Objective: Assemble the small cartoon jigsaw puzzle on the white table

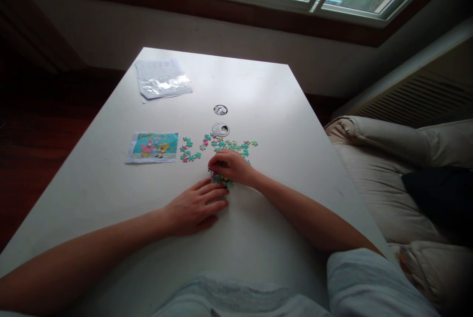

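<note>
On the white table, my left hand [195, 206] lies flat with its fingers spread, fingertips at the lower edge of a partly joined jigsaw puzzle [219, 178]. My right hand [232, 165] arches over the top of that puzzle. Its thumb and fingertips are pinched together on a small puzzle piece at the puzzle's upper left, partly hidden by the fingers. Loose green, teal and pink puzzle pieces [242, 148] lie scattered beyond my right hand. A smaller cluster of pieces [190, 157] sits to the left. Further left is a picture sheet [153, 148] with cartoon figures.
Two round metallic items [220, 129] [220, 110], seemingly a tin and its lid, stand beyond the pieces. Papers in a clear plastic sleeve [164, 80] lie at the far left of the table [258, 90]. A cushioned sofa [373, 169] stands to the right, below a window.
</note>
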